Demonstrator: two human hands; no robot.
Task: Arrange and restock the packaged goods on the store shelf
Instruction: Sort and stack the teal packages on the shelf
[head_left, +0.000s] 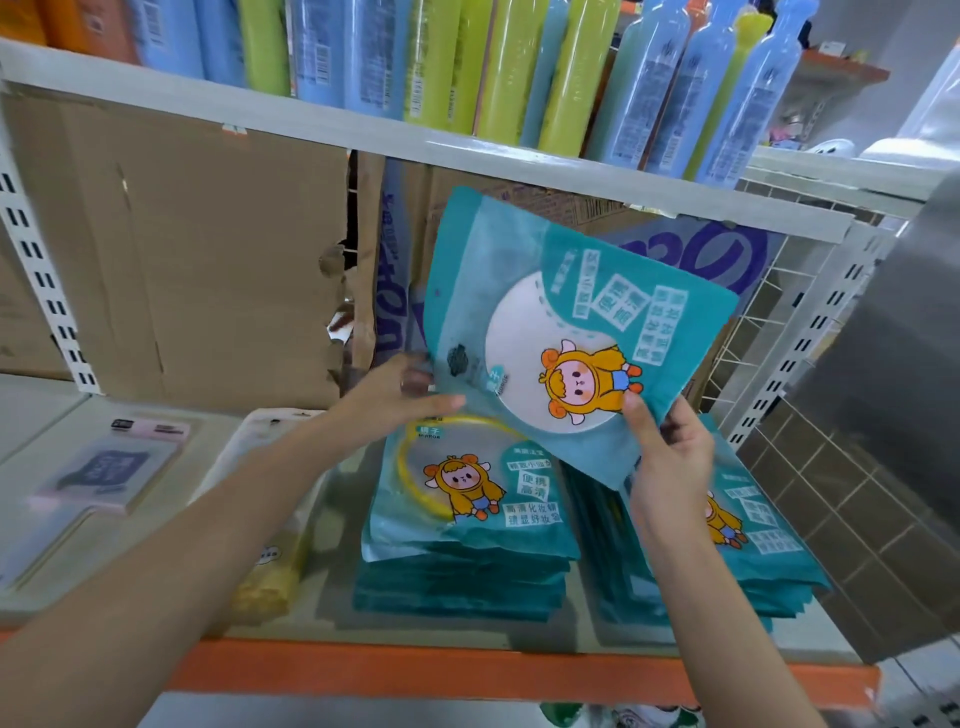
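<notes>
A teal mirror packet (566, 322) with a white disc and a cartoon figure is held tilted in the air above the shelf. My left hand (400, 389) pinches its lower left edge. My right hand (670, 457) grips its lower right corner, thumb on the front. Below it lie two stacks of the same teal packets: a left stack (467, 519) whose top packet shows a yellow-rimmed mirror, and a right stack (753, 551), partly hidden by my right hand.
Cardboard boxes (182, 249) line the back of the shelf. Flat grey and pink packs (109, 467) and a yellow-white pack (270, 571) lie at left. Blue and green bottles (498, 67) fill the shelf above. A wire divider (769, 322) closes the right side; the orange shelf edge (467, 670) runs in front.
</notes>
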